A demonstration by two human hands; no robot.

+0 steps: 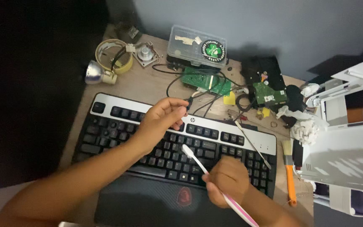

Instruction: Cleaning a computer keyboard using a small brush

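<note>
A black and silver keyboard (215, 130) lies across the wooden desk (148, 84). My right hand (227, 178) grips a white and pink toothbrush (198, 162), whose bristled head rests on the keys near the middle. My left hand (160, 122) hovers over the keyboard's upper rows, with fingers pinched on a small black cable end (188, 102) that leads toward the back of the desk.
Behind the keyboard sit green circuit boards (204, 82), tangled black wires, a clear plastic box (196, 45), a tape roll (114, 54) and a lamp reflector (95, 72). An orange-handled brush (290, 176), crumpled tissue (304, 128) and a white machine (349, 138) stand at right. A black wrist rest (156, 201) lies in front.
</note>
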